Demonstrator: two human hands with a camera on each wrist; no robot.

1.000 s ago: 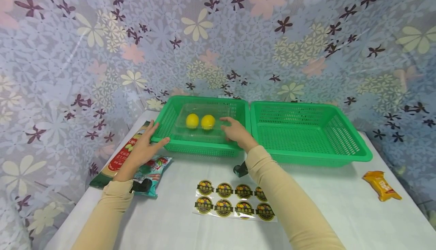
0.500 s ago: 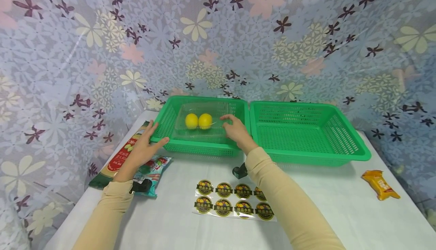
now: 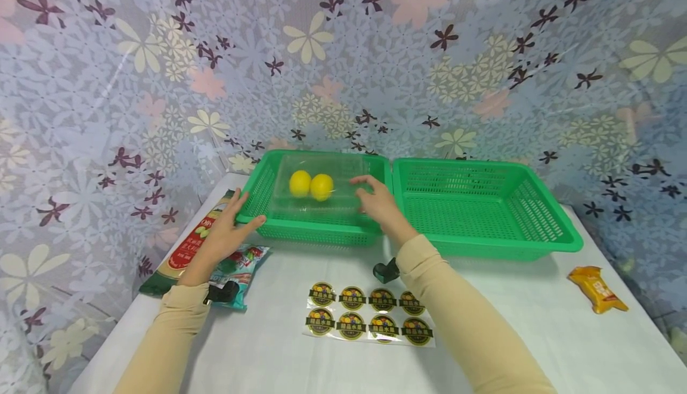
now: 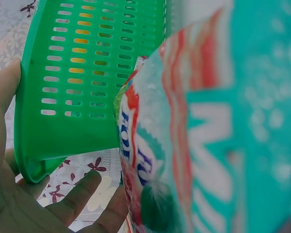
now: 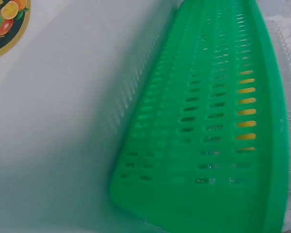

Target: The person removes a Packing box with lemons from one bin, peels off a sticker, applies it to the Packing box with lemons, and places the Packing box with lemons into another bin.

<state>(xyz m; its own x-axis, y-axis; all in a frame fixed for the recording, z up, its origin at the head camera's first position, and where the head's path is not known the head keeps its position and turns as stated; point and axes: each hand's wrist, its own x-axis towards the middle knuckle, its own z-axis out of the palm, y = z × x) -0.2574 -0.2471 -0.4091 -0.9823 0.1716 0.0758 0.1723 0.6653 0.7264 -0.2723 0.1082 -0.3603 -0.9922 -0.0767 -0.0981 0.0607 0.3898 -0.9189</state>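
Inside the left green basket [image 3: 316, 234] is a clear plastic box [image 3: 290, 206] with two round yellow fruits [image 3: 322, 187] in it. My right hand [image 3: 382, 206] pinches the box at its right end, thumb and index finger on its edge. The box stands higher than the basket floor and leans. My left hand [image 3: 228, 236] rests on the basket's front left corner with straight, spread fingers, the thumb along the front rim; the left wrist view shows fingers [image 4: 77, 199] beside the corner. The right hand is out of the right wrist view, which shows the basket's holed wall [image 5: 199, 121].
A second green basket [image 3: 485, 248] adjoins on the right. Left, under my left arm, lie a red-and-green bag [image 3: 185, 248] and a teal snack packet [image 3: 244, 269]. A sheet of round stickers [image 3: 367, 316] lies in front; an orange packet [image 3: 597, 289] sits far right.
My right hand has risen slightly, and the clear box has come up and tilted with it. The fruits have rolled left and now touch. My left hand has stayed on the corner.
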